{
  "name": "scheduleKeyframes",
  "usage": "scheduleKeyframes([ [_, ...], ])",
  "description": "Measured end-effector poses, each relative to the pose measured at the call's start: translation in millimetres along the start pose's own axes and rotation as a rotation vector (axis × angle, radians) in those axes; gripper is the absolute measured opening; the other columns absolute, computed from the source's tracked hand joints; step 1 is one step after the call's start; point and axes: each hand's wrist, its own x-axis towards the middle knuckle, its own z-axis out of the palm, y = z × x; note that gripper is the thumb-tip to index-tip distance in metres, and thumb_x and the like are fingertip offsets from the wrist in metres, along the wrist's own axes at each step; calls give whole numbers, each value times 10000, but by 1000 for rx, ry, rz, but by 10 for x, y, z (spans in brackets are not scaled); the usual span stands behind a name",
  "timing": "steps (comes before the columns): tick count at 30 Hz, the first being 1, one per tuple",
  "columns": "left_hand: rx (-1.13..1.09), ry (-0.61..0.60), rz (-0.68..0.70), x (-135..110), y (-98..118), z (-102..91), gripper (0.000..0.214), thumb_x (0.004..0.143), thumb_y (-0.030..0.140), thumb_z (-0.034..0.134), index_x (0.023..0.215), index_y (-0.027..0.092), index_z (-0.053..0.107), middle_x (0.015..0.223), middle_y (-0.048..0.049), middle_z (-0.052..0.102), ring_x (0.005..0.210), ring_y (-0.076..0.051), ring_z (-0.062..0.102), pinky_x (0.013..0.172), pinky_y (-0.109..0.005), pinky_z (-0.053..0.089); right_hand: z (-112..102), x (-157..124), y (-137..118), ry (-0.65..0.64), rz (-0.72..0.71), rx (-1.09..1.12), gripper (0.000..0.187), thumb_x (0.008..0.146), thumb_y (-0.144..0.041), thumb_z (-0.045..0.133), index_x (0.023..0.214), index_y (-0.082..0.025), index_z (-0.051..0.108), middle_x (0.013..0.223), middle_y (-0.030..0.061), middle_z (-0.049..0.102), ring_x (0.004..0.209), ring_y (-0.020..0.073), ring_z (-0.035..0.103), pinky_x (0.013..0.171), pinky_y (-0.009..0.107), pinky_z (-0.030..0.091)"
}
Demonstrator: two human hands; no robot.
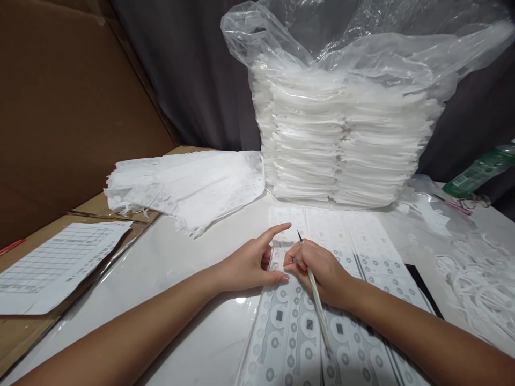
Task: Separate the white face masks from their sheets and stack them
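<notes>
My left hand [257, 262] rests at the left edge of a printed sheet [350, 354], its index finger stretched out and its thumb spread, the other fingers curled behind. Just to the right, my right hand [319, 271] is closed around a thin, pale, stick-like tool [317, 300]. The tool's dark, pointed tip sticks up beyond the knuckles, and its other end slants down over the sheet. My right thumb and index finger are pinched together above the sheet; whatever lies between them is too small to make out. Grey circles, dark squares and long strips cover the sheet.
Behind the hands stands a clear plastic bag [362, 59] with tall white stacks [301, 139]. A loose white pile [193, 182] lies left, beside cardboard with a paper form [60, 268]. Tangled white strips [483, 284] and a green bottle [478, 169] are right.
</notes>
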Motion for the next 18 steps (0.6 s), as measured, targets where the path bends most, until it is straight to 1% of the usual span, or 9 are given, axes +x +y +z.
scheduleKeyframes([
  [3, -40, 41, -2, 8, -15, 20, 967, 711, 290, 734, 1486, 280, 156, 576, 119, 392, 567, -100, 432, 547, -229, 366, 21, 5, -26, -14, -9, -83, 246, 895, -94, 433, 742, -237, 302, 733, 6, 553, 664, 152, 479, 601, 282, 408],
  [5, -56, 65, -2, 11, -24, 37, 979, 703, 277, 740, 1489, 282, 156, 569, 123, 380, 557, -94, 414, 547, -228, 356, 39, 3, -48, -24, 14, -124, 246, 845, -52, 421, 740, -236, 296, 718, 10, 548, 657, 160, 455, 583, 282, 390],
  [7, -61, 76, -10, 10, -24, 47, 984, 695, 282, 749, 1489, 280, 168, 562, 127, 364, 545, -88, 388, 544, -227, 348, 57, 0, -68, -36, 37, -147, 244, 791, -18, 397, 744, -235, 297, 716, 15, 541, 660, 167, 441, 568, 278, 374],
  [9, -65, 76, -8, 8, -16, 42, 973, 693, 295, 754, 1484, 280, 189, 558, 127, 357, 541, -86, 372, 540, -225, 343, 67, -3, -82, -37, 43, -145, 240, 773, -12, 381, 750, -235, 294, 721, 18, 534, 664, 171, 432, 566, 277, 369],
  [13, -36, 36, 6, 3, 20, 4, 945, 706, 292, 739, 1481, 276, 199, 563, 121, 382, 551, -94, 394, 540, -224, 363, 53, -2, -96, -24, 44, -86, 216, 810, -47, 388, 767, -237, 294, 725, 5, 499, 657, 163, 431, 580, 278, 383],
  [15, -11, 19, -1, 3, 44, -14, 949, 703, 293, 738, 1483, 264, 199, 556, 122, 388, 549, -97, 402, 533, -222, 364, 37, -4, -103, -13, 76, -54, 211, 848, -71, 394, 768, -238, 293, 736, -1, 501, 655, 153, 445, 591, 277, 392],
  [18, 8, 16, -21, 6, 73, -21, 942, 703, 271, 728, 1483, 254, 201, 533, 128, 399, 528, -94, 402, 520, -215, 355, 25, -19, -118, 4, 154, -6, 241, 896, -129, 430, 751, -241, 274, 768, -2, 556, 678, 148, 498, 616, 286, 410],
])
